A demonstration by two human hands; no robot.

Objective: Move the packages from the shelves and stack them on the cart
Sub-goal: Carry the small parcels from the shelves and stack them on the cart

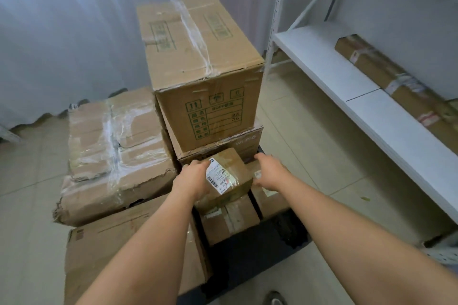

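1. Small taped package (229,176), brown with a white barcode label on top, sits between the person's two hands above the cart (260,250), resting on or just over another small box (228,218).
2. Left hand (192,177) presses against the package's left side, fingers curled round its far left edge; the right hand (269,172) holds the right side, fingers wrapped over the far corner and the thumb low on the near side.
3. Counted on the cart and around it: one tall green-printed carton (200,67) on top of a flatter box (220,146) directly behind the package; one crushed, tape-wrapped carton (116,151) to the left, lying on a large carton (119,242) nearest the camera; two small boxes under and beside the held one, the second (267,195) partly hidden by the right hand.
4. White metal shelving (347,96) stands to the right, with one long wrapped parcel (396,86) lying along its back edge.
5. Pale curtains (62,20) hang behind the stack, and a shoe tip (275,298) shows on the tiled floor.
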